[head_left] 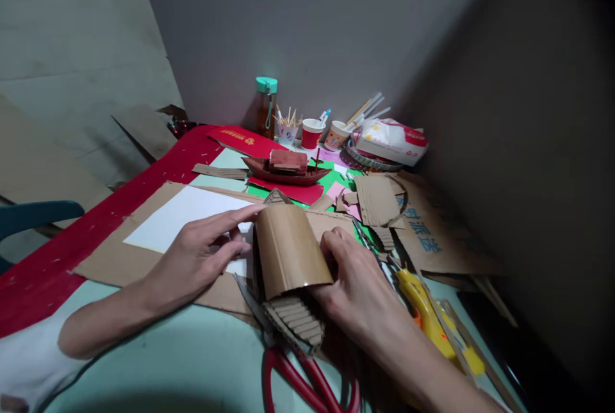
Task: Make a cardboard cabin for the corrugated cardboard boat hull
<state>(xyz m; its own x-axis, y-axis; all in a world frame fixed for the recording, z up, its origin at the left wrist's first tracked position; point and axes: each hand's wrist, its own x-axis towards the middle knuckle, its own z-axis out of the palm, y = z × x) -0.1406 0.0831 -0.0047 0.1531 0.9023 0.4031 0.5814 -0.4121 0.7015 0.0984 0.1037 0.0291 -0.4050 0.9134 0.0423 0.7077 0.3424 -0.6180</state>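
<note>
In the middle, a curved piece of brown cardboard [291, 250] arches over a corrugated cardboard boat hull [295, 320], whose pointed ends show in front and behind. My right hand [353, 278] grips the arch's lower right edge, with its fingertips partly hidden. My left hand [209, 250] is at the left side, fingers apart. Its index fingertip touches the arch's far left corner, and the thumb is beside the near edge. Red-handled scissors [288, 362] lie under the hull's front, blades pointing away to the left. Behind stands a finished-looking dark red model boat [288, 168] with a roofed cabin.
White paper [177, 218] lies on a cardboard sheet [110, 259] at left. A yellow hot glue gun [427, 307], pliers [362, 234] and cardboard scraps [377, 198] crowd the right. Paper cups [312, 136] and a bottle [266, 109] stand by the wall.
</note>
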